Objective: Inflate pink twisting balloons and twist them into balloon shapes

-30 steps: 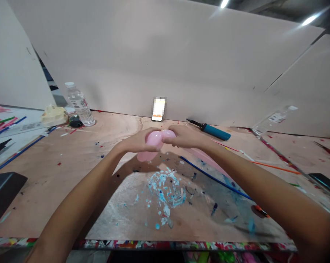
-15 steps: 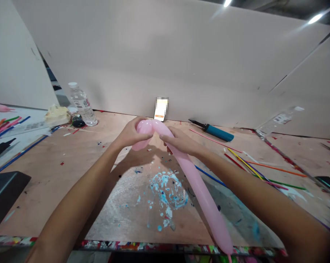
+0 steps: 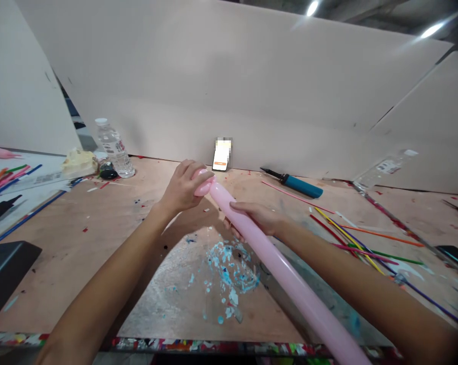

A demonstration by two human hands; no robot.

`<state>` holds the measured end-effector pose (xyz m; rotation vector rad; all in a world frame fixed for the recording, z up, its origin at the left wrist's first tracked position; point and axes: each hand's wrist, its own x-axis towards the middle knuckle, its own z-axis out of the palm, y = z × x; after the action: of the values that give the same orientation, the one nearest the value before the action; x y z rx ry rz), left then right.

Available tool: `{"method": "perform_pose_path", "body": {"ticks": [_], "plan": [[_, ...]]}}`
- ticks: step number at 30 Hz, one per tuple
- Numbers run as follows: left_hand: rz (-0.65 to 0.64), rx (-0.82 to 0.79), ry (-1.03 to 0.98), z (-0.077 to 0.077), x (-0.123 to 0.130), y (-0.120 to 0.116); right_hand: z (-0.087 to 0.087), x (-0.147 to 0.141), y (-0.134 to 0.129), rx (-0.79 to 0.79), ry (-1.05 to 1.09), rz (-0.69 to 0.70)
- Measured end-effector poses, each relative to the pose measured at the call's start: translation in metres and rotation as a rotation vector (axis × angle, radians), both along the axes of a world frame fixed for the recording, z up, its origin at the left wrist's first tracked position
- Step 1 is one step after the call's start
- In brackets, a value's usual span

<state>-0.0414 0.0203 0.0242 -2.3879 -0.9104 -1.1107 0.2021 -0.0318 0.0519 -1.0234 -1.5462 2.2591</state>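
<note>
While the rounded end (image 3: 203,189) of the pink balloon (image 3: 282,266) is grasped in the left hand (image 3: 181,186), the long section is held by the right hand (image 3: 262,218), thumb on top and fingers curled underneath. So it looks like the narrow joint between the two parts is being worked or kept in place, though whether it's actually being twisted can't be told from a still. The whole thing is held up over the table (image 3: 111,228), in front of the propped phone (image 3: 222,154), with the blue pump (image 3: 301,186) lying off to the right, untouched. For any further handling, a firm pinch would probably be needed at the joint, with the long section gripped lightly so it isn't squashed or popped.

Compared with the earlier frame, the rounded end is much more covered by the left hand, now wrapped over it. The long section has been straightened out near the joint, and its far tip, visible earlier by the table's front edge, is now cut off by the bottom of the view.
</note>
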Motion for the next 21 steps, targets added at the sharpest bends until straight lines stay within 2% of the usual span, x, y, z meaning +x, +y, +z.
{"method": "perform_pose_path", "body": {"ticks": [1, 3, 10, 12, 17, 21], "plan": [[-0.016, 0.004, 0.017, -0.001, 0.000, 0.000, -0.005, 0.001, 0.001, 0.005, 0.020, -0.009], [-0.035, 0.002, 0.058, -0.002, 0.003, 0.000, -0.010, 0.001, 0.003, 0.134, -0.004, -0.069], [-0.037, -0.047, 0.134, 0.003, 0.014, -0.009, 0.005, -0.014, 0.010, 0.984, -0.437, -0.214], [-0.021, -0.101, 0.145, 0.006, 0.015, -0.012, 0.006, -0.017, 0.008, 1.162, -0.534, -0.246], [0.002, -0.313, 0.199, 0.014, 0.015, -0.017, 0.001, -0.018, 0.000, 1.383, -0.749, -0.269], [-0.044, -0.449, 0.196, 0.021, 0.014, -0.021, 0.002, -0.016, -0.004, 1.533, -0.875, -0.183]]}}
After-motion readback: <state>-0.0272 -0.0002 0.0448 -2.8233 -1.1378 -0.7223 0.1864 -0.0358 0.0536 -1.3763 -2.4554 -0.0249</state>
